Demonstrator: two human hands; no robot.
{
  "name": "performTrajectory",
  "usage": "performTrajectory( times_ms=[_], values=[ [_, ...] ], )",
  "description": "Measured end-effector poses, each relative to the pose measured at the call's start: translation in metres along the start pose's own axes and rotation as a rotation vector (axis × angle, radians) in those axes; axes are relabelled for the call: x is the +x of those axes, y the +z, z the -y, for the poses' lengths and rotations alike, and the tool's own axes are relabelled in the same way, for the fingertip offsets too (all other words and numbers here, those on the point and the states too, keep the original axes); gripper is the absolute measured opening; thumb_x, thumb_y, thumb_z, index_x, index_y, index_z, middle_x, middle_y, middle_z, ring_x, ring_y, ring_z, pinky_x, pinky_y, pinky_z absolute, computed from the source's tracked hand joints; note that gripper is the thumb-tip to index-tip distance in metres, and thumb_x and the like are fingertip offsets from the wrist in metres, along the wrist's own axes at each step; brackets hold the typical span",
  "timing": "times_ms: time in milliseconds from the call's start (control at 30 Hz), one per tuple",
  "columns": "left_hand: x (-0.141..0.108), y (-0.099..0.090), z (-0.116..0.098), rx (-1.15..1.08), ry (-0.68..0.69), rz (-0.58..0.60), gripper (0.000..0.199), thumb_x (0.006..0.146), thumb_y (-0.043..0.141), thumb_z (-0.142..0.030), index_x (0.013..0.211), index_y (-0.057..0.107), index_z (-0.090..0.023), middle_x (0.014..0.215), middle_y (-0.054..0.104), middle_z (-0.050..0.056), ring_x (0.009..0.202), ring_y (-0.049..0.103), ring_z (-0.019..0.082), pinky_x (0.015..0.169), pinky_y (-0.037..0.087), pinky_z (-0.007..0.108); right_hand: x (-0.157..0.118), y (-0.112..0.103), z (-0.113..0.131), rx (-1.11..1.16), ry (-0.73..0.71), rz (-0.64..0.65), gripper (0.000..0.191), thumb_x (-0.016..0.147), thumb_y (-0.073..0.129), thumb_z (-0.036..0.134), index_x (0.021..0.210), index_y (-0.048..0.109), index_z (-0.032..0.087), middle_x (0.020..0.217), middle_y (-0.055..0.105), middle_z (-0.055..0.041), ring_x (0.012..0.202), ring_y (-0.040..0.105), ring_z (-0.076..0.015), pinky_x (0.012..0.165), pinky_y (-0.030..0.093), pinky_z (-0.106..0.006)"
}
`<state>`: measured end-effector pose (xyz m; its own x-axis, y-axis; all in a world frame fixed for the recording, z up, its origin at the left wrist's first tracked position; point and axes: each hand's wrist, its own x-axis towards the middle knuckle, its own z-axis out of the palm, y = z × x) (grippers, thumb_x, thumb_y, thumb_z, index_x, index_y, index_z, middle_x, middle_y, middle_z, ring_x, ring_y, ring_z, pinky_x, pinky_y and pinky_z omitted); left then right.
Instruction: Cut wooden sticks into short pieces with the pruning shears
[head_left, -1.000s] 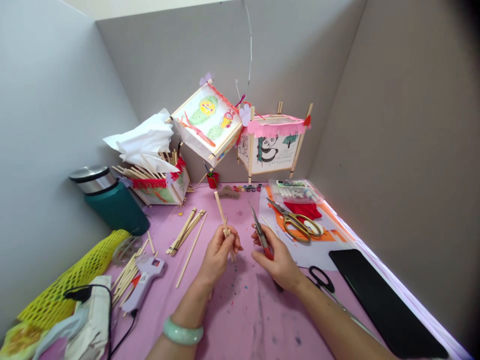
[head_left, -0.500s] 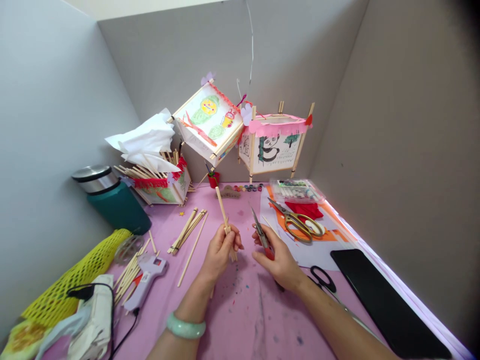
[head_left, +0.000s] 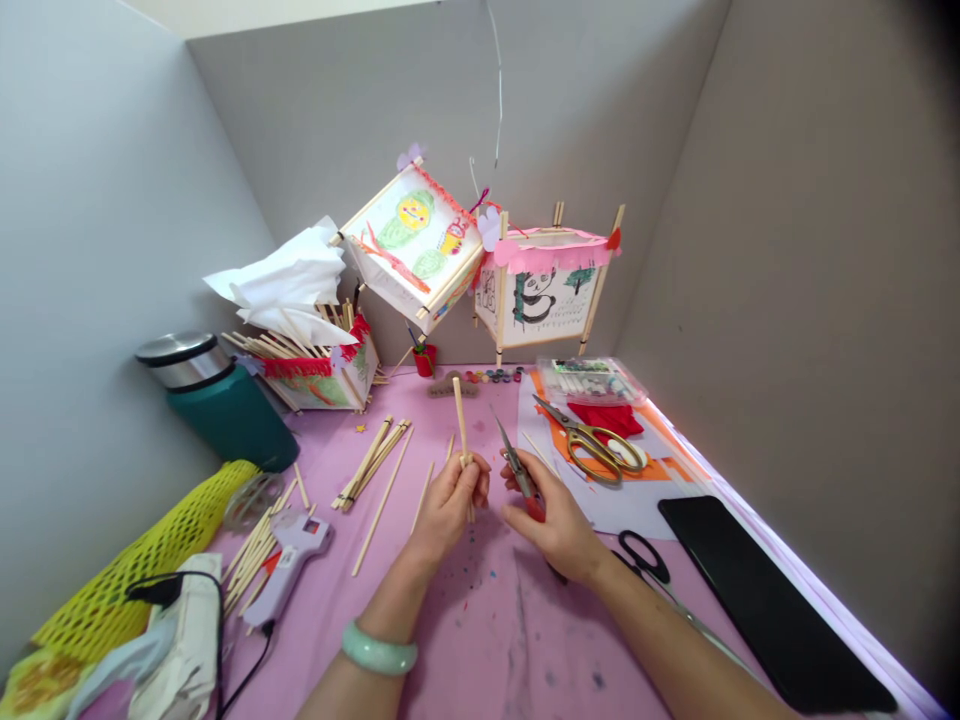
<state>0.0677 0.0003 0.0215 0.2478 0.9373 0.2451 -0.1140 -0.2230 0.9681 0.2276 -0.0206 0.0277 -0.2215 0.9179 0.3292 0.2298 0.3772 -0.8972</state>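
Note:
My left hand (head_left: pixel 452 492) is closed around a few pale wooden sticks (head_left: pixel 460 415). One of them rises well above my fingers, nearly upright, and short ends show below. A pair of pointed, red-handled pliers (head_left: pixel 519 462) sits in my right hand (head_left: pixel 559 518), tip up and leaning left. The pliers and the sticks are apart, with a small gap between my hands. Left of my left hand, loose sticks (head_left: pixel 383 500) lie on the cloth, near bundles of sticks (head_left: pixel 373 462) bound with dark bands.
A pink cloth (head_left: pixel 480 640) covers the table. At left are a glue gun (head_left: pixel 289 565), a teal bottle (head_left: pixel 229 410) and a stick-filled box (head_left: pixel 315 385). Paper lanterns (head_left: pixel 416 235) hang behind. At right lie gold-handled scissors (head_left: pixel 592 440), black-handled scissors (head_left: pixel 646 555) and a black slab (head_left: pixel 765 600).
My left hand has shifted slightly right, and its long stick stands more upright. Sticks on the cloth behind that hand now show. My right hand stays nearly still with the pliers.

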Motion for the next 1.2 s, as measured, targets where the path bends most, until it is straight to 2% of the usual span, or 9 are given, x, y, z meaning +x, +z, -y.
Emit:
performTrajectory(
  times_ms=[400, 633, 800, 933, 1200],
  values=[
    [0.001, 0.001, 0.001, -0.124, -0.081, -0.043, 0.031, 0.087, 0.047, -0.05, 0.085, 0.051, -0.019, 0.061, 0.038, -0.006, 0.055, 0.037, 0.01, 0.056, 0.033, 0.024, 0.001, -0.002, -0.004, 0.022, -0.014, -0.004, 0.05, 0.076, 0.058, 0.02, 0.124, 0.044, 0.019, 0.105, 0.055, -0.0065, 0.096, 0.055, -0.0182, 0.09, 0.044, -0.035],
    [0.002, 0.001, 0.003, -0.15, -0.063, -0.033, 0.036, 0.089, 0.039, -0.052, 0.09, 0.052, -0.018, 0.062, 0.041, -0.004, 0.055, 0.035, 0.01, 0.056, 0.032, 0.024, 0.001, -0.003, -0.007, -0.001, -0.017, 0.002, 0.051, 0.076, 0.058, 0.02, 0.125, 0.043, 0.019, 0.106, 0.055, -0.0065, 0.096, 0.056, -0.0179, 0.09, 0.046, -0.035],
    [0.002, 0.0, 0.005, -0.087, -0.046, -0.004, 0.035, 0.091, 0.038, -0.051, 0.09, 0.05, -0.018, 0.064, 0.042, -0.004, 0.056, 0.036, 0.01, 0.056, 0.031, 0.025, 0.003, -0.013, 0.003, -0.196, -0.09, 0.014, 0.053, 0.075, 0.056, 0.014, 0.125, 0.042, 0.021, 0.112, 0.055, -0.0074, 0.101, 0.055, -0.0197, 0.092, 0.044, -0.035],
    [0.003, 0.0, 0.007, -0.056, -0.023, -0.011, 0.036, 0.09, 0.038, -0.053, 0.089, 0.05, -0.018, 0.063, 0.04, -0.004, 0.056, 0.036, 0.011, 0.056, 0.032, 0.025, 0.004, -0.03, 0.017, -0.386, -0.164, 0.091, 0.053, 0.071, 0.056, 0.01, 0.122, 0.046, 0.021, 0.113, 0.055, -0.0074, 0.102, 0.053, -0.0207, 0.09, 0.043, -0.034],
    [0.003, 0.001, 0.005, 0.022, 0.041, -0.006, 0.034, 0.093, 0.036, -0.049, 0.08, 0.046, -0.018, 0.06, 0.039, -0.005, 0.054, 0.035, 0.011, 0.054, 0.029, 0.026, 0.003, -0.052, 0.041, -0.761, -0.097, 0.234, 0.051, 0.069, 0.056, 0.012, 0.12, 0.051, 0.022, 0.105, 0.057, -0.0079, 0.098, 0.052, -0.0238, 0.084, 0.041, -0.035]
  ],
)
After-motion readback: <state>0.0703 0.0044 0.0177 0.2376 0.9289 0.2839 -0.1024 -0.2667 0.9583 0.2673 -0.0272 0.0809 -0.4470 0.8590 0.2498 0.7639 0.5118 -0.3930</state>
